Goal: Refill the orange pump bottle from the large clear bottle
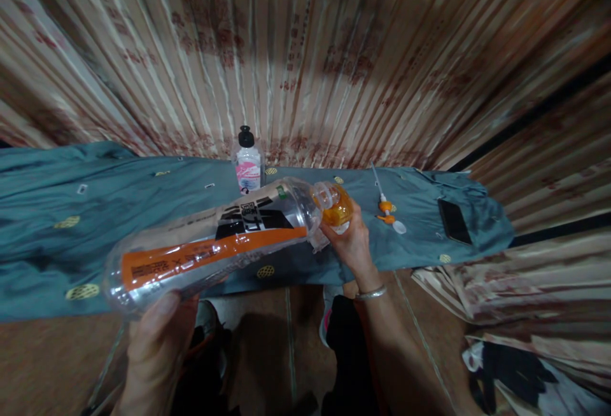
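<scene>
A large clear plastic bottle (210, 238) with an orange and black label lies tilted across the view, its neck end pointing right. My left hand (165, 320) grips it near its base from below. In my right hand (351, 241) is a small bottle (340, 205) of amber colour, its fingers wrapped round it. The mouths of the two bottles meet or nearly meet; whether they touch I cannot tell. Right of my right hand, an orange pump head (386, 207) with a clear tube lies on the cloth beside a small white cap (400, 228).
A bottle with a black cap and pink label (247, 171) stands at the back of the teal cloth (42, 212). A dark phone (454, 221) lies at the right. Patterned curtains (296, 53) hang behind, and dark and white fabric (520, 371) sits at lower right.
</scene>
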Motion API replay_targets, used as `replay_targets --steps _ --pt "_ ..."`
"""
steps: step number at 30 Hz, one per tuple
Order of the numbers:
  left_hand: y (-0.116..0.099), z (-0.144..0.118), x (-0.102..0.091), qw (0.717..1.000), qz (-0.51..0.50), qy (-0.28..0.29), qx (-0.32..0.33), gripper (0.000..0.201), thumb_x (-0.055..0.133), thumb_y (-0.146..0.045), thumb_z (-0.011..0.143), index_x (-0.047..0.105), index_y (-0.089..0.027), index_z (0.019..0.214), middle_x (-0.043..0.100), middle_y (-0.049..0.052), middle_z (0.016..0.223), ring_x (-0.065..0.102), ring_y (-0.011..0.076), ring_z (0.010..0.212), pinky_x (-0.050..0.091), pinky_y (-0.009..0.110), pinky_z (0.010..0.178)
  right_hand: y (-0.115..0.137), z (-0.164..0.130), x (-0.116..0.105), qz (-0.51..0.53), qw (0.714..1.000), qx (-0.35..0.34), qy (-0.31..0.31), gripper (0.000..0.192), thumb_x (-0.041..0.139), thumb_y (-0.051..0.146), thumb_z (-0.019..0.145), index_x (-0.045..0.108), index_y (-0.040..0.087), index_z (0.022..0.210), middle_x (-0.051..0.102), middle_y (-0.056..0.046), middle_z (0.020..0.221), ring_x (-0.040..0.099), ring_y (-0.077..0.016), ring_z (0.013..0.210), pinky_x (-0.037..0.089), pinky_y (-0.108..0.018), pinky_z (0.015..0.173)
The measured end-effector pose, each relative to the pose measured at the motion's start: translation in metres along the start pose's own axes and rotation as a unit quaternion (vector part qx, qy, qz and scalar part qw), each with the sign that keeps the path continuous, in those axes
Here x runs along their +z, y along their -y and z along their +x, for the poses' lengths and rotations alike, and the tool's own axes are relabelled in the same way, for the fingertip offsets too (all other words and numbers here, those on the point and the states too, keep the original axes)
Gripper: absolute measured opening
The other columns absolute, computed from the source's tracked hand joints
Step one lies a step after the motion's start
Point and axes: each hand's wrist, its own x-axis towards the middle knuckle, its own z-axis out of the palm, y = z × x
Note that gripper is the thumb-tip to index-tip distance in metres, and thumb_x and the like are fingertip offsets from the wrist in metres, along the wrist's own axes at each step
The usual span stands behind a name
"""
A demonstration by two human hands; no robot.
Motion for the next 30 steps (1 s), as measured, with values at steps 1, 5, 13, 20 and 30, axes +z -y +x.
replay_targets --steps 1,5,13,20,30 --pt "-0.0001 0.0 0.0002 1.0 0.0 0.001 -0.002 0.036 0.086 -0.043 0.051 0.076 -0.031 0.084 0.077 0.001 0.089 0.069 0.0346 0.105 0.061 0.05 0.09 0.0003 0.0 -0.0001 -0.002 1.0 -0.001 0.0 0.071 0.077 0.039 0.076 0.046 0.019 0.137 0.067 -0.014 0.13 0.067 -0.0288 0.118 0.057 -0.045 0.098" --pt "0.0001 -0.0001 0.001 1.0 -0.001 0.005 -0.003 0.038 0.087 -0.044 0.051 0.076 -0.028 0.083 0.076 0.002 0.091 0.069 0.0336 0.103 0.061 0.049 0.091 0.0004 -0.0002 -0.0003 -0.008 1.0 0.006 0.005 0.071 0.075 0.042 0.078 0.045 0.018 0.137 0.068 -0.015 0.128 0.069 -0.0287 0.114 0.058 -0.044 0.095" --pt "0.0022 -0.0009 0.0008 1.0 0.007 -0.007 -0.009 0.039 0.086 -0.045 0.048 0.078 -0.029 0.083 0.078 0.004 0.093 0.068 0.0382 0.107 0.063 0.052 0.086 -0.0013 -0.0009 0.0006 -0.013 1.0 0.001 -0.004 0.068 0.074 0.043 0.079 0.047 0.018 0.136 0.069 -0.014 0.125 0.07 -0.0279 0.111 0.059 -0.043 0.094" --pt "0.0061 -0.0011 -0.0024 1.0 -0.001 -0.02 -0.016 0.038 0.089 -0.045 0.044 0.077 -0.026 0.075 0.078 0.004 0.084 0.072 0.0304 0.084 0.066 0.042 0.072 0.0009 -0.0002 -0.0004 -0.011 1.0 0.029 0.002 0.072 0.077 0.042 0.075 0.047 0.019 0.136 0.068 -0.014 0.127 0.069 -0.0298 0.114 0.058 -0.045 0.094" --pt "0.007 -0.0012 -0.0033 0.999 -0.043 0.001 -0.025 0.039 0.09 -0.038 0.048 0.075 -0.023 0.081 0.075 -0.002 0.076 0.07 0.0222 0.07 0.066 0.035 0.057 -0.0003 0.0 0.0009 -0.021 0.999 0.045 -0.009 0.073 0.078 0.043 0.073 0.047 0.016 0.134 0.07 -0.016 0.124 0.07 -0.0315 0.113 0.058 -0.045 0.094"
